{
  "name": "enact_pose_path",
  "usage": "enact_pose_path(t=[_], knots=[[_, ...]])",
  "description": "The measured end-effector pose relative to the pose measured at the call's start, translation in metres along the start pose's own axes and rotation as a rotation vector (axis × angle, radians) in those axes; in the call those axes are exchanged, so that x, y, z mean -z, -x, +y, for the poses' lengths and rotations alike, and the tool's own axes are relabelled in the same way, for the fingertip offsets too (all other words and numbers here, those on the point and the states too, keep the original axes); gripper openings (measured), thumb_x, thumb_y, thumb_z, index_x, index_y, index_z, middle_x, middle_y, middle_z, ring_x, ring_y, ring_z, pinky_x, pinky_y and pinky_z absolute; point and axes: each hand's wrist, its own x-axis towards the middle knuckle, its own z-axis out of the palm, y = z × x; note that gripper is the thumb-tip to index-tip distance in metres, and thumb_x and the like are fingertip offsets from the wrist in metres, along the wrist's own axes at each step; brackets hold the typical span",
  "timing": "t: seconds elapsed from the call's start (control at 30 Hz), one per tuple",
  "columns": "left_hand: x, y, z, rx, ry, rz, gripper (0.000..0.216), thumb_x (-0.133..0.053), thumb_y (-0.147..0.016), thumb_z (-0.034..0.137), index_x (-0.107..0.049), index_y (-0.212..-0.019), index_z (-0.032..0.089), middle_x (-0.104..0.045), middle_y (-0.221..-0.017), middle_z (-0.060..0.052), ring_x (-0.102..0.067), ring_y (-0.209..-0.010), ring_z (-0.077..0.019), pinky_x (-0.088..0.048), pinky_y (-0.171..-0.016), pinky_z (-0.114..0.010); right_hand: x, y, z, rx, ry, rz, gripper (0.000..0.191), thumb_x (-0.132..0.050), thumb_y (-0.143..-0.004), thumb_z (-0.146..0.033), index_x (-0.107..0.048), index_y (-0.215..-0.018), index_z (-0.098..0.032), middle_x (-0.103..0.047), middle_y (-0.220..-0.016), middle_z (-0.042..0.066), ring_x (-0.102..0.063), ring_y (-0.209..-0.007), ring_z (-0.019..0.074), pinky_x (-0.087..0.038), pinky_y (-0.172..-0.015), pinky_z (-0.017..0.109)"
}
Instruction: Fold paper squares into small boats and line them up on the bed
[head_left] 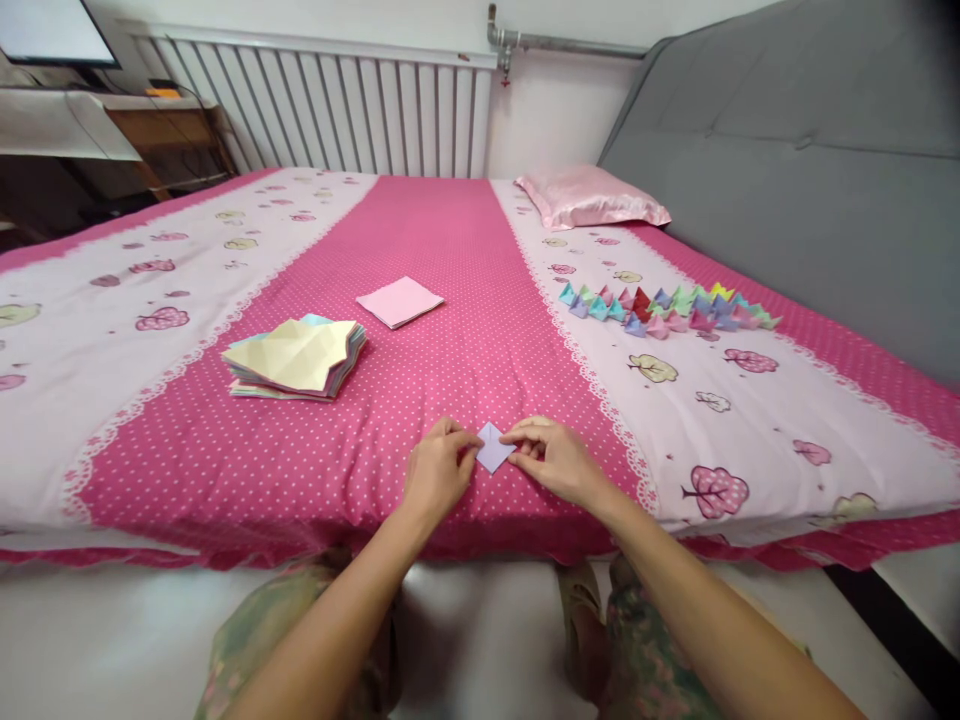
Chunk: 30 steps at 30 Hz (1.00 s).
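A small lavender origami paper [493, 455], folded into a diamond, is held just above the near edge of the bed. My left hand [444, 462] pinches its left corner between thumb and fingers. At the opposite corner, my right hand [551, 455] grips it the same way. A crease line runs down from the diamond's top corner. Beyond my left hand lies a stack of creased paper sheets [300, 355], pale yellow on top. A neat pile of pink square paper [400, 301] rests farther back in the middle.
Several small folded paper boats [667, 310] in many colours stand in rows at the right. A pink pillow [592, 196] lies at the back, against the grey headboard [810, 160]. Behind the bed is a white radiator [337, 100]. A monitor [56, 32] stands at the far left.
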Motion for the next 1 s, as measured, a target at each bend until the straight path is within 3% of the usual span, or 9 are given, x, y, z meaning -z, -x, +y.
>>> enact_pose_path(t=[0.17,0.53,0.77,1.0], knots=[[0.005,-0.002,-0.004,-0.069,0.007,-0.093,0.029,-0.049,-0.07,0.009,-0.066,-0.093,0.016,-0.054,-0.078,-0.004,-0.051,-0.063,-0.0125,-0.04,-0.062,-0.026,0.001,0.0,-0.001,0.005,0.049,-0.025,0.022,-0.064,-0.067,-0.019,-0.07,-0.088,-0.019,-0.06,-0.084,0.006,-0.051,-0.056,0.0108,-0.046,-0.053,0.027],[0.006,-0.007,-0.006,-0.038,0.005,-0.104,0.02,-0.052,-0.078,0.024,-0.067,-0.087,0.017,-0.057,-0.075,-0.004,-0.052,-0.067,-0.014,-0.038,-0.063,-0.025,0.003,-0.002,-0.009,-0.033,0.128,-0.027,0.015,-0.061,-0.072,-0.022,-0.07,-0.084,-0.018,-0.062,-0.081,0.005,-0.052,-0.058,0.0114,-0.043,-0.055,0.025],[-0.001,-0.01,-0.004,0.035,-0.056,-0.029,0.022,-0.051,-0.079,0.028,-0.063,-0.066,0.015,-0.057,-0.065,-0.003,-0.05,-0.064,-0.0139,-0.034,-0.06,-0.025,-0.009,-0.001,-0.007,-0.048,0.282,0.15,0.014,-0.06,-0.074,-0.027,-0.067,-0.067,-0.017,-0.061,-0.065,0.003,-0.053,-0.059,0.0135,-0.039,-0.056,0.025],[-0.008,-0.012,-0.002,0.144,-0.103,0.038,0.025,-0.051,-0.078,0.031,-0.061,-0.062,0.015,-0.058,-0.062,-0.003,-0.049,-0.058,-0.013,-0.033,-0.057,-0.025,-0.016,-0.004,-0.011,-0.121,0.367,0.236,0.021,-0.06,-0.074,-0.032,-0.063,-0.059,-0.017,-0.06,-0.063,0.003,-0.054,-0.057,0.0143,-0.038,-0.056,0.025]])
